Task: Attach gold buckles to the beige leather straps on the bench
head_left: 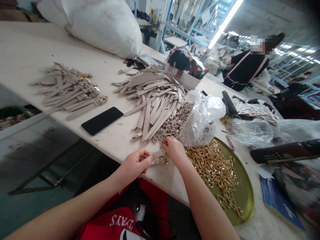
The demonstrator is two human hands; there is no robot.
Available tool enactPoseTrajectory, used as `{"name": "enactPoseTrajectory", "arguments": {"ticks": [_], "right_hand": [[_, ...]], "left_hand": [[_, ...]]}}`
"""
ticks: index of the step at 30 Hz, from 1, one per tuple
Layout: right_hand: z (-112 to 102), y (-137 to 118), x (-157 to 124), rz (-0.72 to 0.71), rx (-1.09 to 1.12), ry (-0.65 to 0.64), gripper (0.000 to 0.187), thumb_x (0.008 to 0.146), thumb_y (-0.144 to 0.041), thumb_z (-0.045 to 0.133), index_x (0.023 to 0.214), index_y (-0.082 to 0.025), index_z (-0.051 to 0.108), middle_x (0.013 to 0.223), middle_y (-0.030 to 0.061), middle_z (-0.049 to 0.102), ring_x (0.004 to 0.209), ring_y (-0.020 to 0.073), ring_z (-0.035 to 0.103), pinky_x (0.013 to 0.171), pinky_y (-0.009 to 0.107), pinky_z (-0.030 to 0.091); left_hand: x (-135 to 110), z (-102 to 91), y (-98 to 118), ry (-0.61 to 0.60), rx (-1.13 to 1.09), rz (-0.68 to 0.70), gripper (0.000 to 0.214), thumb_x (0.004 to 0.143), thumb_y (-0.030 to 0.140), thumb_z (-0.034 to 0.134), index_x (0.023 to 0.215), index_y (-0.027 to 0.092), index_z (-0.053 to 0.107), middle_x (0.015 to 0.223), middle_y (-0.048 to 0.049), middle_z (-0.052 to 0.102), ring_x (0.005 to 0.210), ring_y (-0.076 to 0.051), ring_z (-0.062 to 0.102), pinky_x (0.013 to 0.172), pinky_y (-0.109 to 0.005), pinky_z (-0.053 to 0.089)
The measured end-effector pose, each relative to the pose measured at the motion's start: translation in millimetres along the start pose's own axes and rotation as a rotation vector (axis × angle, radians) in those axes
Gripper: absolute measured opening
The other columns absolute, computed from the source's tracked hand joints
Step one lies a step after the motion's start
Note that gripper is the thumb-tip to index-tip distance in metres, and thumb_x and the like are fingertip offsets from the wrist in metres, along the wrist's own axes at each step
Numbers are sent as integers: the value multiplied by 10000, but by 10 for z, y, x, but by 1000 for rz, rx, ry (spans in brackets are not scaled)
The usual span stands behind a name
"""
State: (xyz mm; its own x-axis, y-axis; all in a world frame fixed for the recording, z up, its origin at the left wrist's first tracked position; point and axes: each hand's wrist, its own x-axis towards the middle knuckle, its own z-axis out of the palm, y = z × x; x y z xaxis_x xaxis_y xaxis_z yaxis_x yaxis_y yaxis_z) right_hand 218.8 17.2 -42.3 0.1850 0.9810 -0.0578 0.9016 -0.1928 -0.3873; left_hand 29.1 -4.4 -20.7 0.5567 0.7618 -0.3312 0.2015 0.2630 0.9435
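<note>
My left hand [138,164] pinches a short beige strap [157,154] between thumb and fingers near the table's front edge. A gold buckle [165,158] sits at the strap's right end. My right hand [175,150] is closed just beyond the buckle, its fingertips at the near edge of a heap of small beige strap loops [172,125]. What those fingertips hold is too small and covered to make out. Behind the loops spreads a large pile of loose beige straps [152,88]. Gold buckles [212,163] fill much of a green oval tray [246,200] to the right.
A black phone [102,120] lies left of the straps, beside a pile of buckled straps [72,88]. A clear plastic bag [203,116] stands against the loops. A big white sack [100,25] rests at the back. Another person [246,66] stands at far right.
</note>
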Motion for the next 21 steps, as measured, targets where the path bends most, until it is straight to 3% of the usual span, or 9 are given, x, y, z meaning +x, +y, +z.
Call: {"name": "enactPoseTrajectory", "arguments": {"ticks": [4, 7, 12, 14, 21], "right_hand": [[-92, 16, -52, 12, 103, 50, 43, 672, -153, 569, 674, -178, 534, 707, 28, 577, 683, 167, 531, 606, 266, 366], [-203, -77, -248, 5, 256, 46, 93, 701, -230, 562, 670, -184, 487, 612, -17, 545, 573, 131, 508, 535, 238, 368], [-279, -357, -750, 16, 1074, -135, 231, 668, -324, 634, 644, -191, 446, 546, -60, 507, 512, 94, 461, 524, 224, 366], [-262, -433, -890, 43, 1236, -128, 246, 662, -335, 654, 634, -184, 462, 556, -57, 524, 535, 92, 477, 568, 231, 382], [-120, -450, -999, 72, 1309, 4, 230, 741, -390, 593, 695, -175, 523, 605, -35, 558, 575, 99, 519, 604, 238, 411]], "left_hand": [[-55, 23, 28, 35, 25, 39, 210, 789, 382, 464, 770, 173, 470, 429, 100, 433, 319, -44, 318, 352, -151, 236], [-117, 28, 59, 83, 53, 101, 225, 789, 397, 459, 771, 174, 479, 443, 95, 438, 337, -50, 329, 372, -161, 249], [-219, 71, 119, 213, 142, 233, 236, 778, 398, 475, 752, 166, 509, 496, 75, 449, 433, -68, 381, 430, -174, 283], [-266, 97, 115, 199, 169, 251, 237, 784, 393, 470, 734, 165, 511, 503, 71, 439, 455, -70, 382, 439, -174, 282], [-342, 130, 20, 133, 137, 203, 213, 777, 362, 459, 707, 165, 494, 460, 83, 410, 395, -60, 352, 409, -172, 267]]}}
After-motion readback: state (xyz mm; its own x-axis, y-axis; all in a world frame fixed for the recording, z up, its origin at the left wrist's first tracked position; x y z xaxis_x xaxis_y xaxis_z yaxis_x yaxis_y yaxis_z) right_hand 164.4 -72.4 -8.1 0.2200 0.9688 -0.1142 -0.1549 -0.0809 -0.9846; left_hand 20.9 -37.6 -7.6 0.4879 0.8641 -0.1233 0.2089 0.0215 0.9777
